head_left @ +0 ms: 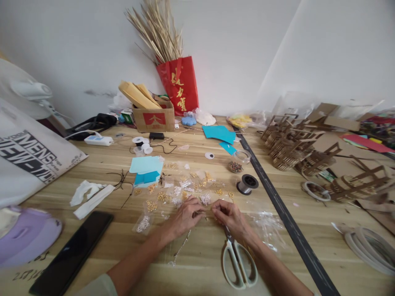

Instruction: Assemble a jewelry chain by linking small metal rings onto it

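Observation:
Over the small bags of beads, my left hand (189,214) is closed with its fingers curled together. What it holds is too small to make out. My right hand (228,214), a short gap to the right, pinches thumb and forefinger together on something tiny I cannot identify. A thin beaded strand (182,248) lies below my left hand; whether it joins to either hand does not show. White-handled scissors (239,263) lie with their blades partly under my right hand. Gold beads (163,196) and silver-white beads (205,199) sit in clear bags just beyond my hands.
A wire spool (247,184) and a container of dark beads (235,166) stand beyond my right hand. A black phone (74,250) lies at left. Blue sheets (219,134), wooden baskets (284,152), a red bag (185,82) and a cardboard box (154,119) stand farther back.

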Demonstrator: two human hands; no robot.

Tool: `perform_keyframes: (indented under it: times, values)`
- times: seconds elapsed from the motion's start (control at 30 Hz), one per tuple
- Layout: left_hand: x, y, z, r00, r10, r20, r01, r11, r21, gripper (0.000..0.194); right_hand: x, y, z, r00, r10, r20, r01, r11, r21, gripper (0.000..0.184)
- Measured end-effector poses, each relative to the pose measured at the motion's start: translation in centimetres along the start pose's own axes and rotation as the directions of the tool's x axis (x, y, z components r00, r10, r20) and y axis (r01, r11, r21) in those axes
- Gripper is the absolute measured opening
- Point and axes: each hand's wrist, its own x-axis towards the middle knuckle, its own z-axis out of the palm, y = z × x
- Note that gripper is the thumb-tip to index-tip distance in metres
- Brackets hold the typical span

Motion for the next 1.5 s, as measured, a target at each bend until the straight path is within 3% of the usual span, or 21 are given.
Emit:
perform_keyframes:
  times: [0.47,0.83,1.2,1.5]
  values:
    - [0.4,0.2,-0.1,0.998,-0.036,-0.049,0.028,0.988,-0.153,0.012,0.2,0.6,0.0,1.000,0.007,0.025,-0.011,0.988,0.156,0.023]
    - [0.2,0.0,0.2,0.974,-0.226,0.029,0.227,0.948,-0.223,0.012,0.3,0.8,0.0,0.998,0.066,0.010,-0.067,0.980,0.188,0.028]
    - [0.0,-0.2,0.1,0.972,-0.202,0.117,0.223,0.953,-0.207,0.015,0.1,-0.2,0.3,0.999,0.047,0.019,-0.050,0.988,0.143,0.027]
    - [-0.1,-0.5,0.4,0.967,-0.210,0.144,0.236,0.951,-0.198,0.014,-0.1,0.5,0.2,0.995,0.071,0.066,-0.083,0.979,0.188,0.029]
